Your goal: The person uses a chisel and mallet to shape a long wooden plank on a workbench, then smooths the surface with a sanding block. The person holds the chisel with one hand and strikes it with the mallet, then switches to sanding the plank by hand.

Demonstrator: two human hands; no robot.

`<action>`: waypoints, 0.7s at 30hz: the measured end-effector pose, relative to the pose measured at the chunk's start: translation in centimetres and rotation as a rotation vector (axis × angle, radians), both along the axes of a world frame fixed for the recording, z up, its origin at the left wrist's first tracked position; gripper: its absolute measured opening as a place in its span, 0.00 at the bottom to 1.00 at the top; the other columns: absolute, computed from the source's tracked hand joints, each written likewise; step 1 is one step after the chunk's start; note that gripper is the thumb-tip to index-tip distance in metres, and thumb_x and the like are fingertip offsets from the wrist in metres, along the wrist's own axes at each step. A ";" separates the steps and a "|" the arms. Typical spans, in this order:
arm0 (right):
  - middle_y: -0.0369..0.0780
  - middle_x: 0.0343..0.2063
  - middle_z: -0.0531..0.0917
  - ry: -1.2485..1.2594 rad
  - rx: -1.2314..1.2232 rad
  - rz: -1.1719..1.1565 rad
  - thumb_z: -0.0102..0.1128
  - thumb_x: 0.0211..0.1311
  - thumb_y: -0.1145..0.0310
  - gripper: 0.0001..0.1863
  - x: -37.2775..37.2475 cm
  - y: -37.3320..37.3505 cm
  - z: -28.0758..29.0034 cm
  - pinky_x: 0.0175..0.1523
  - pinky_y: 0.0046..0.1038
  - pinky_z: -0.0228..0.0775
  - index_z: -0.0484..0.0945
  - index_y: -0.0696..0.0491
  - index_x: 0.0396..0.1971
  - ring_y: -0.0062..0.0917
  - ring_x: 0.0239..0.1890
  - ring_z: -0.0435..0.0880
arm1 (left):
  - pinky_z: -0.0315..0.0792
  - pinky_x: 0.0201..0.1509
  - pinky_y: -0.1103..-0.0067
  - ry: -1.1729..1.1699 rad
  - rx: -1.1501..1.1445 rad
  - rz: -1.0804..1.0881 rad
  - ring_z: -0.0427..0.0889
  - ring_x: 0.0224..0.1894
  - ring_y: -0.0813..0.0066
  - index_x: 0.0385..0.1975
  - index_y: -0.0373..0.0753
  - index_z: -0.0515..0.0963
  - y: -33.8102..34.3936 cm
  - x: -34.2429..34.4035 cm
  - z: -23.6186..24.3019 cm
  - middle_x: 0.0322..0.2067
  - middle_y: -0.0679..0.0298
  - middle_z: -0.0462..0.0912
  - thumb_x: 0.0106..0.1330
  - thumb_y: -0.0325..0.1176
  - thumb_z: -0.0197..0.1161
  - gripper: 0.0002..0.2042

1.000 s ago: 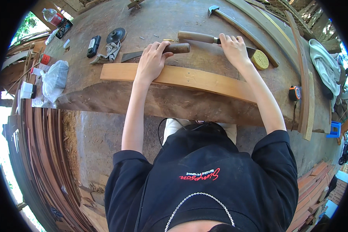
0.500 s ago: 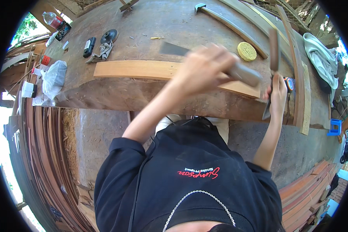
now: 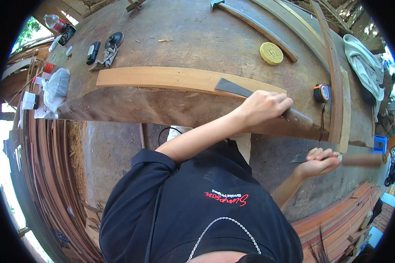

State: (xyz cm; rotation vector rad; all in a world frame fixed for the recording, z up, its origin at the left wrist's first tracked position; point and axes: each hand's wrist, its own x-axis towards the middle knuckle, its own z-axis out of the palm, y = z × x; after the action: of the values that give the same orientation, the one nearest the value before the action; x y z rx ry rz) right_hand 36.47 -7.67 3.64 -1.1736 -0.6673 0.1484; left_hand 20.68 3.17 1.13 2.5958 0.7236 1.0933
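My left hand [image 3: 265,107] is closed round a broad flat chisel [image 3: 233,87], its dark steel blade pointing left and its handle sticking out to the right. The blade lies over a long light-brown plank [image 3: 156,78] along the bench's front edge; whether it touches the wood I cannot tell. Off the front edge, low at the right, my right hand [image 3: 318,162] grips a wooden-handled bladed tool [image 3: 362,160] by its metal part. The thick brown handle points right, smeared by motion, and a dark flat blade end shows left of the fingers.
On the workbench [image 3: 162,52] lie a long-handled hammer [image 3: 259,30], a round yellow disc [image 3: 271,53], a tape measure [image 3: 321,93] and a grey rag [image 3: 106,58]. Long boards [image 3: 331,65] run along the right side. Stacked timber [image 3: 342,219] lies on the floor.
My left hand with the chisel has moved right and nearer to me, baring more of the plank. My right hand has dropped below the bench edge, its tool swinging from upright to level.
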 end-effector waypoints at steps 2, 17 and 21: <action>0.30 0.10 0.56 0.003 0.025 0.007 0.28 0.68 0.49 0.21 -2.0 -1.1 -1.0 0.10 0.11 0.43 0.59 0.54 0.34 0.10 0.07 0.49 | 0.71 0.29 0.74 0.055 -0.062 0.044 0.79 0.30 0.66 0.27 0.39 0.67 0.3 -0.7 0.2 0.25 0.62 0.74 0.45 0.40 0.65 0.17; 0.29 0.09 0.57 0.030 -0.396 0.505 0.34 0.65 0.44 0.24 -7.1 -2.8 -5.9 0.10 0.13 0.44 0.59 0.53 0.36 0.11 0.05 0.50 | 0.71 0.25 0.72 0.085 -0.116 0.287 0.79 0.25 0.63 0.24 0.42 0.72 1.6 -4.1 -1.2 0.20 0.62 0.78 0.38 0.42 0.70 0.17; 0.29 0.10 0.57 0.155 -0.167 0.410 0.34 0.66 0.46 0.22 -6.8 -1.5 -3.9 0.11 0.13 0.46 0.59 0.53 0.35 0.11 0.06 0.52 | 0.71 0.26 0.72 0.048 -0.105 0.327 0.79 0.25 0.63 0.24 0.42 0.73 1.7 -5.9 -0.9 0.21 0.62 0.78 0.38 0.40 0.70 0.16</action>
State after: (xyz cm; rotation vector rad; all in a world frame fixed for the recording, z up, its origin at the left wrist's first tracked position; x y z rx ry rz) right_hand 29.66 -9.19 -0.23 -1.1580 -0.7616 0.6453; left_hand 14.75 4.89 0.23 2.4791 1.2160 1.0458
